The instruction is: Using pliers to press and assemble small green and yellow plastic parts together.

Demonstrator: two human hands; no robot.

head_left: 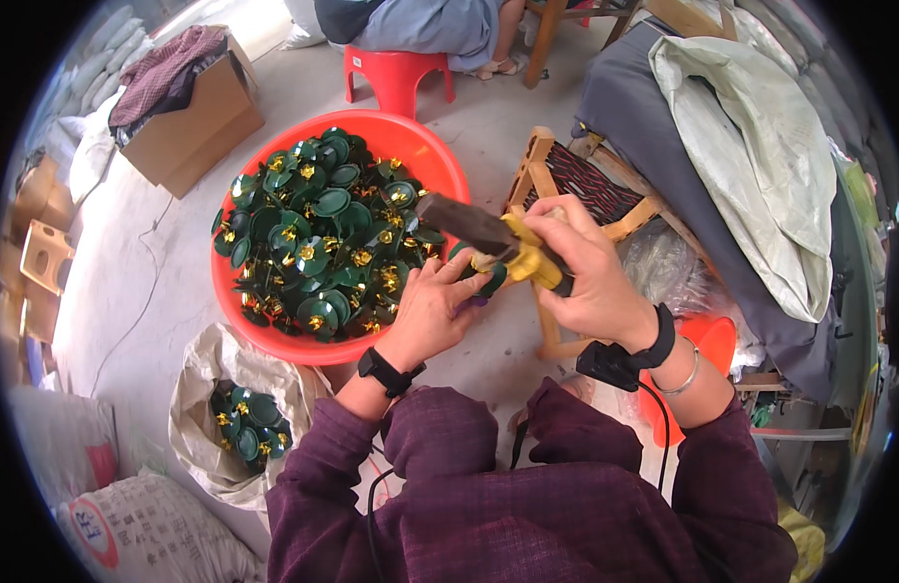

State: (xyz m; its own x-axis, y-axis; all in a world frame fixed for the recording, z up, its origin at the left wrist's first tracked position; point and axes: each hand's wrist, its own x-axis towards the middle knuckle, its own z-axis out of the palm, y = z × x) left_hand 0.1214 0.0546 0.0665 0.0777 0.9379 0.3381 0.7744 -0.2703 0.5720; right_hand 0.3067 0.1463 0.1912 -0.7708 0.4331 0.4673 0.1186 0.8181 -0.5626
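Observation:
My right hand (578,262) is closed around a pair of pliers (474,225) with a dark metal head and yellow and black handles. The head points up and left, above my left hand (432,309). Between the bent fingers of my left hand is a dark green disc piece (492,282), partly hidden by the fingers and the pliers. Just left of my hands stands a wide red basin (448,160), heaped with dark green discs (331,202), many with gold-coloured fittings. Whether the pliers touch the held piece, I cannot tell.
At lower left an open pale sack (199,413) holds more green discs. A wooden frame stool with woven seat (595,183) stands to the right, beside a covered surface (624,92). Beyond the basin, a person (435,29) sits on a red stool (396,73). A cardboard box (202,121) stands far left.

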